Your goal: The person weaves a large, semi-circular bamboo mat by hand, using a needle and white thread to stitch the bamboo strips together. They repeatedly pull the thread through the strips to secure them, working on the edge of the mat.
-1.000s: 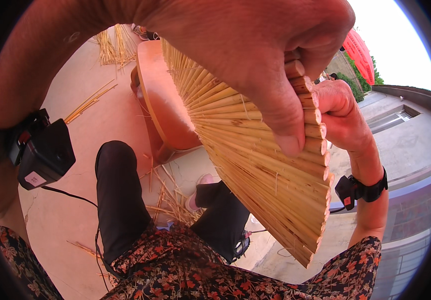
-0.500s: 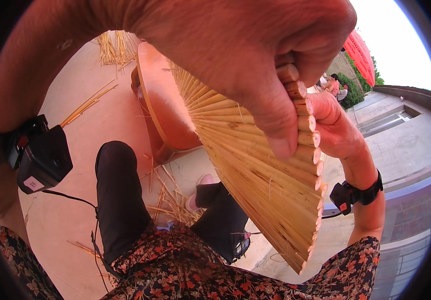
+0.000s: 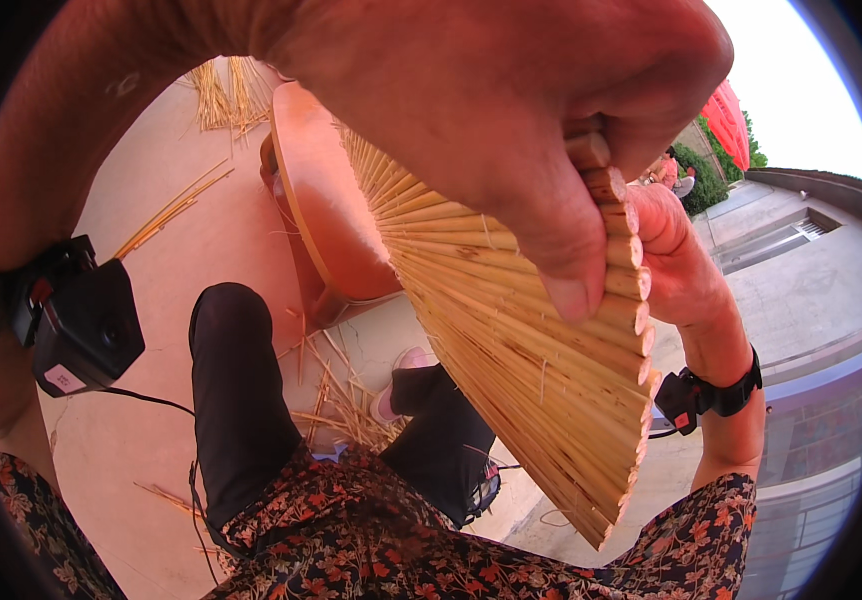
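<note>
A stiff row of pale yellow reed stalks (image 3: pixel 521 360), laid side by side and spread like a fan, stands in front of me, its round cut ends facing right. My left hand (image 3: pixel 511 130) reaches over the top and pinches the stalks near the cut ends, thumb on the near face and fingers curled at the upper corner. Behind the cut ends, my right hand (image 3: pixel 673 250) grips the far side; its fingertips are partly hidden by the stalks.
A rounded brown table or seat (image 3: pixel 326 190) stands just beyond the stalks. Loose stalks (image 3: pixel 336 395) litter the floor by my feet. Straw bundles (image 3: pixel 226 95) lie far left, with thin stalks (image 3: pixel 171 212) nearer. People (image 3: pixel 673 172) sit by a red parasol (image 3: pixel 727 125).
Both hands and the cut ends of the reed row have shifted slightly right and down. The left thumb still presses the stalks.
</note>
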### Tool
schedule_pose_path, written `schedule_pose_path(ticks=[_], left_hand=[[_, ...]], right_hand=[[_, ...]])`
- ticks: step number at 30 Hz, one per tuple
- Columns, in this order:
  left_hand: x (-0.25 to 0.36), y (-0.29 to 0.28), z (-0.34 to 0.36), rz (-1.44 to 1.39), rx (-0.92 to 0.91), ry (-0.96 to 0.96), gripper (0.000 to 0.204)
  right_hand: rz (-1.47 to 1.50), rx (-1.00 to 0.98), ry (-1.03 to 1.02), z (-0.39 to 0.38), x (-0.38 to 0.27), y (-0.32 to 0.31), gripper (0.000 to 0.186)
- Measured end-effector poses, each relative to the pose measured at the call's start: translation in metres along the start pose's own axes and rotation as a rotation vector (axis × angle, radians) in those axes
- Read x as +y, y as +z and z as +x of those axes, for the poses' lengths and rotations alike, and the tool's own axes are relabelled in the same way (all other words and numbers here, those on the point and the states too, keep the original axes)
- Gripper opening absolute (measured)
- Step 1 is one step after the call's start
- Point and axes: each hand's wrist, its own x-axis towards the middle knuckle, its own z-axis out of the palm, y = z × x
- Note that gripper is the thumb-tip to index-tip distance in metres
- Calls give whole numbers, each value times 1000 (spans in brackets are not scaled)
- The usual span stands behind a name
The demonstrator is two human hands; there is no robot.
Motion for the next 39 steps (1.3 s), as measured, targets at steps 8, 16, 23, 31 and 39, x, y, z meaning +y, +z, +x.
schedule_pose_path(ticks=[8,16,23,31,39], left_hand=[[0,2,-3,12,15,15,34],[1,-2,-11,44,17,1,34],[3,-3,-8,51,26,33,35],[6,-11,-5,63,29,67,35],[9,-19,-3,78,18,93,35]], right_hand=[[-118,39,-41,-1,-4,1,5],[-344,131,-101,0,-12,8,5],[-333,229,-236,0,-9,20,5],[243,223,148,-11,-17,21,58],[27,231,-37,8,-17,32,57]])
